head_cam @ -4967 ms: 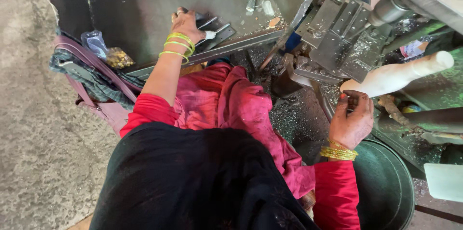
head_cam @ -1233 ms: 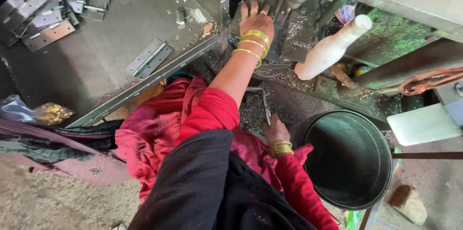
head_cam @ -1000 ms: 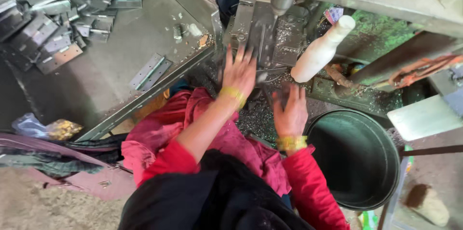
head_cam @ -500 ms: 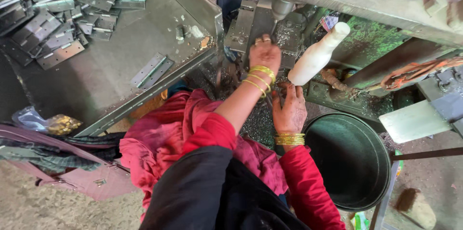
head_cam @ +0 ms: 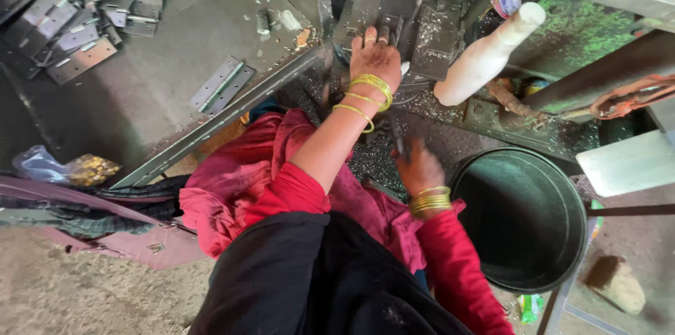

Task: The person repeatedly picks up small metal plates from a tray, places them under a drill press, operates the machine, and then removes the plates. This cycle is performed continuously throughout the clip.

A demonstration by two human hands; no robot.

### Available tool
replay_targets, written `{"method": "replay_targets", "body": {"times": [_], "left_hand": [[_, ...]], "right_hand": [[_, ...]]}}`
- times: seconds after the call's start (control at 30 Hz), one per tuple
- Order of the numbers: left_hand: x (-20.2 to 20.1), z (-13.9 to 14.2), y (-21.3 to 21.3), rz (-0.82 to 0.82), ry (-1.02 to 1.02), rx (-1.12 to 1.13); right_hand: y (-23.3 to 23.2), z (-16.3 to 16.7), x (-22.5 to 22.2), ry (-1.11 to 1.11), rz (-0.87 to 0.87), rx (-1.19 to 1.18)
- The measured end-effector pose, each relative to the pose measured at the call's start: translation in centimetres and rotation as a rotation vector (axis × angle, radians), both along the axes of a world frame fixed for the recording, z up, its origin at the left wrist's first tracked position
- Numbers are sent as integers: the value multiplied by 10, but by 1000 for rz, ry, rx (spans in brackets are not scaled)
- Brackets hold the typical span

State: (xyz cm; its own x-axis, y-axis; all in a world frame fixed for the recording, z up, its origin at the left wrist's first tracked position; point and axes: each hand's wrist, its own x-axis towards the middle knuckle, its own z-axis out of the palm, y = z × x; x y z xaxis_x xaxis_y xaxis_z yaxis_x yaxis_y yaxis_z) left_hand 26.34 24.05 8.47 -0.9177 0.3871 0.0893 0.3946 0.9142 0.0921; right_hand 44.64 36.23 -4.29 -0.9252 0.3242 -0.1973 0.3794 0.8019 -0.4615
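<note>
While the left hand [head_cam: 375, 56] reaches up to the metal block [head_cam: 394, 8] under the drill, its fingers rest flat and spread against it. Lower down, the right hand [head_cam: 416, 166] is blurred over the shavings just beside the dark bucket's [head_cam: 524, 159] rim; I cannot tell its grip. Hinges [head_cam: 223, 83] lie on the tray's near edge.

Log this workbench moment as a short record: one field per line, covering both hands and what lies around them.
left hand: reaching up to the metal jig under the drill, fingers on it
right hand: low over metal shavings, blurred, grip unclear
tray: steel, holds one loose hinge and a hinge pile
bucket: dark, round, at right
lever handle: white, tilted
</note>
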Motion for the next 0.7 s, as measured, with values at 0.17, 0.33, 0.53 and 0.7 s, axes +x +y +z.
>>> {"method": "replay_targets", "body": {"times": [0.17,0.33,0.53,0.7], "left_hand": [[-6,-16,-13,-23,200,100],[-14,-19,-9,-41,33,-6],[-10,-5,3,1,234,32],[6,3,-10,15,146,-43]], "right_hand": [[-13,-95,19,30,-52,-85],[13,-72,8,77,56,-80],[0,-70,17,154,16,-61],[-13,-78,21,112,-7,-127]]}}
